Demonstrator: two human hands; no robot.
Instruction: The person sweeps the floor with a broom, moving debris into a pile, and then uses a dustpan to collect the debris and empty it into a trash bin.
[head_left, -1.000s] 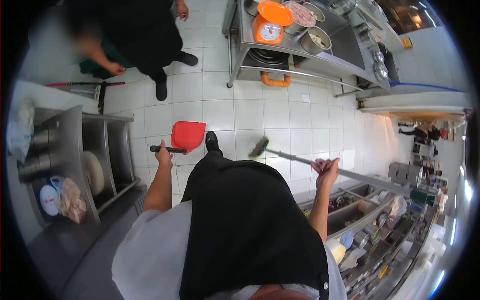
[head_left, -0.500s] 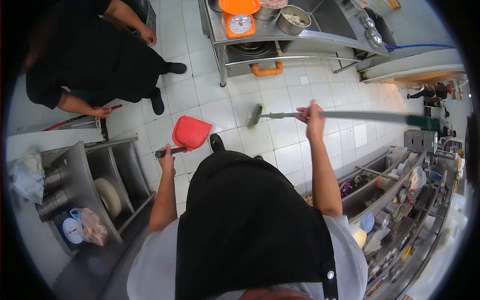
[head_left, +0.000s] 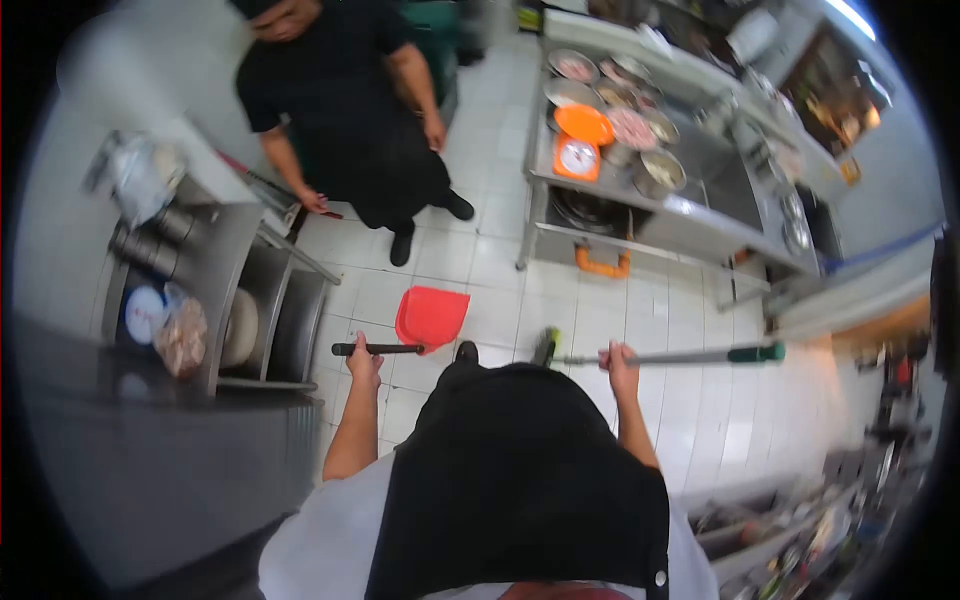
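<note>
My left hand is closed round the dark handle of a red dustpan, whose pan is just above or on the white tiles left of my shoe. On the right, my right hand grips the grey pole of a broom. The pole lies nearly level across the view, its green end pointing right. The green bristle head is close to the front of my black apron, over the floor.
A co-worker in black stands at the upper left. The steel table holds an orange scale and bowls of food. Steel shelving is at left, with more shelves at lower right.
The view has swung up and round. The broom head is now nearer my apron, and both hands remain on their handles. The co-worker's head now shows.
</note>
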